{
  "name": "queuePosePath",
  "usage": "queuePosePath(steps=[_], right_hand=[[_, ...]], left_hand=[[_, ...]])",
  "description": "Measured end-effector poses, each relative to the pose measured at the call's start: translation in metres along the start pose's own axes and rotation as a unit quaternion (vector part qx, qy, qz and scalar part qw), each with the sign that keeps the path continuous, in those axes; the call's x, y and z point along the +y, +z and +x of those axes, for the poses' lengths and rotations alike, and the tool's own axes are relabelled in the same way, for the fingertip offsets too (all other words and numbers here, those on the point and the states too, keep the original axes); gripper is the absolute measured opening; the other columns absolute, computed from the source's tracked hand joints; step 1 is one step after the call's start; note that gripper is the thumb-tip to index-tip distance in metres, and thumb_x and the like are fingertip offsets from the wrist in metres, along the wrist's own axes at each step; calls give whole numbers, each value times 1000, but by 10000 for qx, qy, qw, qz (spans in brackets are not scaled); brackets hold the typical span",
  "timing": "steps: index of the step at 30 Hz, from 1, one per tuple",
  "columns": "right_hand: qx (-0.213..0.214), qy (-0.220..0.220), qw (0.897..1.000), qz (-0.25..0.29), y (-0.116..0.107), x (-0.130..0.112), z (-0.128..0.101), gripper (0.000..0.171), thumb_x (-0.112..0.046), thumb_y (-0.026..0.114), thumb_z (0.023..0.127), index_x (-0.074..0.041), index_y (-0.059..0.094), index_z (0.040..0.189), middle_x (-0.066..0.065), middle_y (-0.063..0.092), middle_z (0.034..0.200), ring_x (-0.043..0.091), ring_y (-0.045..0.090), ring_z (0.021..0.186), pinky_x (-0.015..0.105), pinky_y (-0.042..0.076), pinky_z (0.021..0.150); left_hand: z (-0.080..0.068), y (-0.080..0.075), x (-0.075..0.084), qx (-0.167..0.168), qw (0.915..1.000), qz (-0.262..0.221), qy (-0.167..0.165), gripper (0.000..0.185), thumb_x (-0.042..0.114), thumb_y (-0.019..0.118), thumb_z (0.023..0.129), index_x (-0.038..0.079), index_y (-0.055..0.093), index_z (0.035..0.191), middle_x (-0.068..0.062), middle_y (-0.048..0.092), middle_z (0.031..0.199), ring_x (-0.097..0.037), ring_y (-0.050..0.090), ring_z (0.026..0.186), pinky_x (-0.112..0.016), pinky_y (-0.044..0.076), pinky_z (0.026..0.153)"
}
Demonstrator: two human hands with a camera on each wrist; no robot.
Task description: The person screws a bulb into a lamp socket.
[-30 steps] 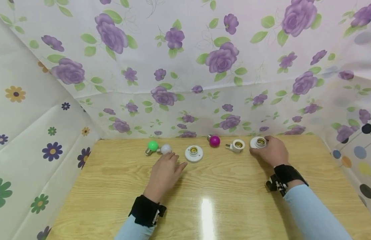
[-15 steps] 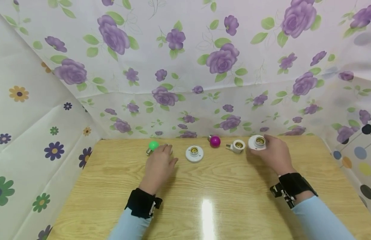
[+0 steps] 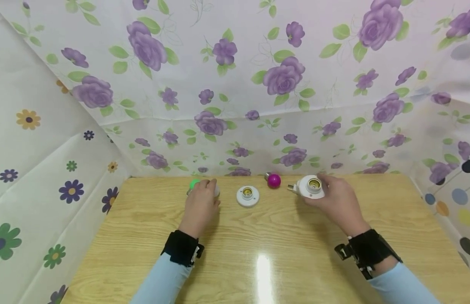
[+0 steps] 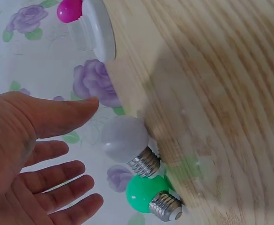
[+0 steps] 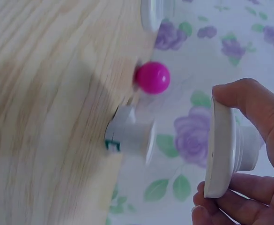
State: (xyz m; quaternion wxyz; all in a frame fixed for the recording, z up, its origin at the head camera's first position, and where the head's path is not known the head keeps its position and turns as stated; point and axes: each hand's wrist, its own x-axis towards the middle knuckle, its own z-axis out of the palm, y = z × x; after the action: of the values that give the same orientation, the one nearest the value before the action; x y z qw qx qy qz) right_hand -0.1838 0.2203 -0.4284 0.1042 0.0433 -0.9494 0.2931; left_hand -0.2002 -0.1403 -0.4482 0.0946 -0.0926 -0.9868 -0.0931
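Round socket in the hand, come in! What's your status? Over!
Right hand holds round socket above table. Left hand near white bulb, gripping nothing. Green bulb close beside white one.

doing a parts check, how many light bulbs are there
3: a white bulb and a green bulb side by side near the left hand, and a magenta bulb farther along the back of the table, toward the right hand. No others show.

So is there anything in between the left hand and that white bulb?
Nothing visible. In the left wrist view, only open space shows between the left hand and the white bulb. The green bulb lies close beside the white one's metal base, not in between; whether the bulbs touch, I can't tell.
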Motion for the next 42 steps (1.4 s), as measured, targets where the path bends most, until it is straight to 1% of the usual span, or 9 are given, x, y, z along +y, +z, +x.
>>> queuePosePath(steps=[4,7,12,18,21,26,30,37,42], right_hand=[[-168,-50,9998,116,3,-11,-6,83,-43,83,64,3,55,126,22,62,117,34,60,103,49,51,83],[-312,-114,9992,209,6,-18,-9,81,-39,84,64,4,54,126,21,62,116,33,60,102,48,52,83],[-491,-157,9981,341,11,-24,-13,81,-37,86,61,0,55,126,19,62,116,30,59,101,45,53,83],[-893,-185,9943,553,19,-30,-17,80,-34,87,60,-4,56,127,14,61,119,28,58,105,42,54,85],[-1021,-259,9924,630,23,-33,-19,80,-36,87,59,-8,57,127,12,61,118,26,58,105,40,54,85],[-1001,-414,9919,662,28,-34,-21,83,-39,88,57,-9,56,128,10,61,121,26,58,107,41,54,87],[-955,-421,9924,652,31,-35,-21,86,-40,88,55,-8,56,127,8,61,123,24,60,107,40,54,87],[-988,-412,9916,722,33,-40,-24,83,-43,88,53,-11,60,124,5,61,123,19,60,102,34,56,81],[-1052,-422,9907,757,35,-42,-24,79,-39,89,55,-12,60,123,4,61,122,17,60,101,30,56,79]], left_hand=[[4,4,-1,-46,9999,72,70,58,15,74,79,3,51,130,-18,55,125,-32,52,114,-42,51,91],[7,7,-3,-126,9999,65,43,55,13,72,80,3,51,130,-18,54,126,-32,52,116,-41,52,90],[10,11,-5,-291,9996,-35,-34,54,13,69,82,3,50,131,-18,53,127,-32,50,118,-40,52,92],[12,13,-5,-528,9984,-201,-82,53,11,68,83,0,49,131,-20,54,126,-32,51,117,-40,49,97],[11,14,-6,-584,9981,-183,-90,49,11,67,84,0,51,128,-19,55,123,-32,53,113,-39,51,94],[11,17,-6,-466,9989,-113,-17,39,7,65,84,0,55,121,-17,58,116,-29,56,106,-37,54,87],[10,20,-6,-445,9989,-133,32,36,3,63,85,2,56,120,-17,59,116,-30,57,106,-37,54,87],[10,23,-5,-646,9978,-95,112,39,-7,59,84,2,57,121,-18,60,119,-32,56,111,-38,51,92],[10,23,-4,-652,9977,-50,185,43,-12,59,80,2,58,120,-17,61,116,-31,57,108,-36,52,91]])
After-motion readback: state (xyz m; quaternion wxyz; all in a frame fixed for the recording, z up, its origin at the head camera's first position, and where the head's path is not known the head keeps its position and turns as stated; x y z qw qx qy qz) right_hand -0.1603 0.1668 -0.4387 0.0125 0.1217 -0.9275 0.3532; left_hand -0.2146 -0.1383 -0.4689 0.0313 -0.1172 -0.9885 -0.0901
